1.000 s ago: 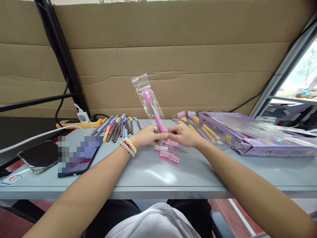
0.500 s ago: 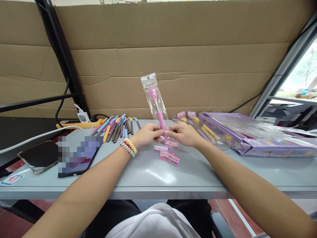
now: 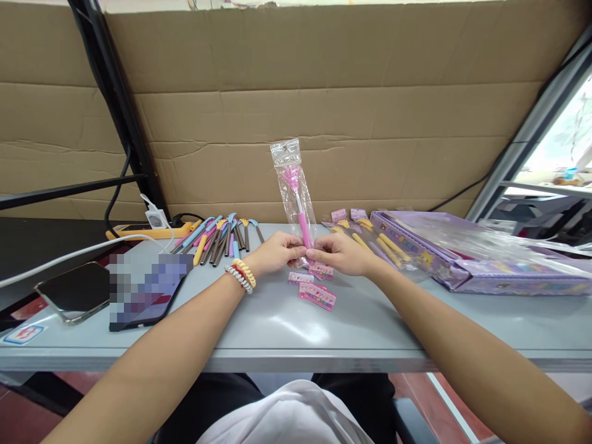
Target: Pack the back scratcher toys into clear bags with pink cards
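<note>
At the far left of your tabletop, a dark-screened phone lies near the edge, with a second phone just beside it, its screen partly pixelated. Behind them sits a yellow power strip with a white charger on it and a white cable trailing to the left. Next comes a loose heap of hand-headed sticks in pink, blue, yellow and purple, many with bare metal shafts.

Your left hand, with coiled bracelets at the wrist, has its grip closed in a pinch at the lower end of a clear bag. Inside that bag, in front of you at the middle, a pink stick stands nearly upright, head up and leaning slightly left, above the tabletop. Under your hands lie small pink printed cards, some overlapping. Your right hand meets the left at the same end, its grip also pinched closed there; exactly what each fingertip has hold of is hidden.

Just beyond your right hand lie bagged yellow and purple sticks with pink header cards, and beside them a purple box with clear bags spread over it.
</note>
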A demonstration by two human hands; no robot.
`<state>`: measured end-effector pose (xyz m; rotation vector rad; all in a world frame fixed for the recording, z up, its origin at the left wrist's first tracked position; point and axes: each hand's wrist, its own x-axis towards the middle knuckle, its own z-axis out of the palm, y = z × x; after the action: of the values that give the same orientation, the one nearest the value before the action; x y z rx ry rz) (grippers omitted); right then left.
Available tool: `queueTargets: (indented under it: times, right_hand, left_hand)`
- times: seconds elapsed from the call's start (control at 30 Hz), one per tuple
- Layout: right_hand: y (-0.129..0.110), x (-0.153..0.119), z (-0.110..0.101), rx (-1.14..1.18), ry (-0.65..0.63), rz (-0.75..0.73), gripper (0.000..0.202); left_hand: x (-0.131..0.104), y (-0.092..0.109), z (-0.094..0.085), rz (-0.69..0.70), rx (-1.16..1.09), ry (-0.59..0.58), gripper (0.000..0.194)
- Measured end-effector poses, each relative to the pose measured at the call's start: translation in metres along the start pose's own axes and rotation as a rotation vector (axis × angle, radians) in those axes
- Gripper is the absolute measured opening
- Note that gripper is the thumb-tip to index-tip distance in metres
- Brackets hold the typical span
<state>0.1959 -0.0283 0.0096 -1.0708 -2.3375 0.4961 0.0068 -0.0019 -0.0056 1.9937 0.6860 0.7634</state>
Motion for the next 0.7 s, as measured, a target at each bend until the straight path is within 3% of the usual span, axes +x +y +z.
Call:
queueTargets:
  times: [0.33,0.7]
  right_hand:
    - [-0.0022,-0.0011,-0.0004,0.014,-0.045,-0.003,0.043]
    - [0.0020,-0.0003,-0.0004,-0.123,-0.011,-0.046,0.046]
  left_hand:
    - [-0.0011,0.0019,-0.0015,-0.024,0.125,0.001,0.039]
    - [0.0007,0.0005,-0.0016,-0.037,0.129,0.014,0.046]
